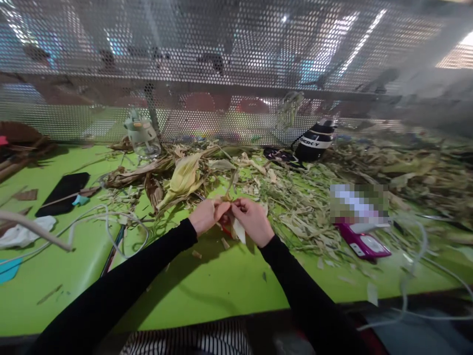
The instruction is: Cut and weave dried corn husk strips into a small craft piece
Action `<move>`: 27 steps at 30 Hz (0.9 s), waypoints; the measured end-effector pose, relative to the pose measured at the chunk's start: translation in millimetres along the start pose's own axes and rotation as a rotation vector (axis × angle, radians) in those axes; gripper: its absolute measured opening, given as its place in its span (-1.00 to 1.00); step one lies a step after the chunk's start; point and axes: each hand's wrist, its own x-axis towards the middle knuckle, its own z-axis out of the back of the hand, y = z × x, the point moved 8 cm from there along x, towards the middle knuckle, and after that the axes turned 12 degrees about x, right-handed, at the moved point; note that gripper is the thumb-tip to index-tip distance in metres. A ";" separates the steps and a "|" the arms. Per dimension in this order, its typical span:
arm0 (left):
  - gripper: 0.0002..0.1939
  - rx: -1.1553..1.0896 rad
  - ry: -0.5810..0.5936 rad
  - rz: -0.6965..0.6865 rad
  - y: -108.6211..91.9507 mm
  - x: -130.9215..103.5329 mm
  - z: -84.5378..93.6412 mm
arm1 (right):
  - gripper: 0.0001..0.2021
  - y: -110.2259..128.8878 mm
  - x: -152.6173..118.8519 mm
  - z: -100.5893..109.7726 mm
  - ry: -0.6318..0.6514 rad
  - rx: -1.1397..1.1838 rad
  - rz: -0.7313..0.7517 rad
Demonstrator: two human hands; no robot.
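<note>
Cream-coloured corn-husk strip (240, 232) hangs from our meeting fingertips above the green table (221, 296), its upper end pinched by our left hand (207, 215) and right hand (254, 220). We seem to be shaping it by hand; the next move likely calls for one steady pinch while the other fingertips work.

From my remote station I take this for a shared craft workshop: a long green bench (207, 291) strewn with dry husk scraps (310, 224), backed by a perforated metal screen (244, 49). Through the screen I make out, indistinctly, dark heads (213, 60) and strip lights (364, 39), consistent with a communal room. A phone (63, 194), a clear bottle (145, 143), a black bottle (315, 144) and loose cables (423, 241) mark the bench as a personal workplace.
</note>
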 end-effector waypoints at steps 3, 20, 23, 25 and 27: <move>-0.70 -0.110 0.095 0.173 11.7 -0.6 -7.9 | -0.78 0.9 -1.1 -2.2 0.029 0.028 0.010; -0.74 -0.471 -0.150 0.304 0.9 -3.2 20.2 | -0.66 -9.9 -5.1 -0.8 -0.002 0.369 -0.096; -0.74 -0.426 -0.201 0.258 -5.8 -4.7 25.8 | -0.65 -11.9 -4.7 4.1 -0.065 0.402 -0.104; -0.74 -0.431 -0.202 0.235 -8.5 -5.5 26.7 | -0.64 -11.4 -4.4 5.2 -0.076 0.457 -0.101; -0.74 -0.486 -0.139 0.220 -9.4 -5.1 22.2 | -0.64 -11.7 -4.7 0.6 -0.036 0.503 -0.125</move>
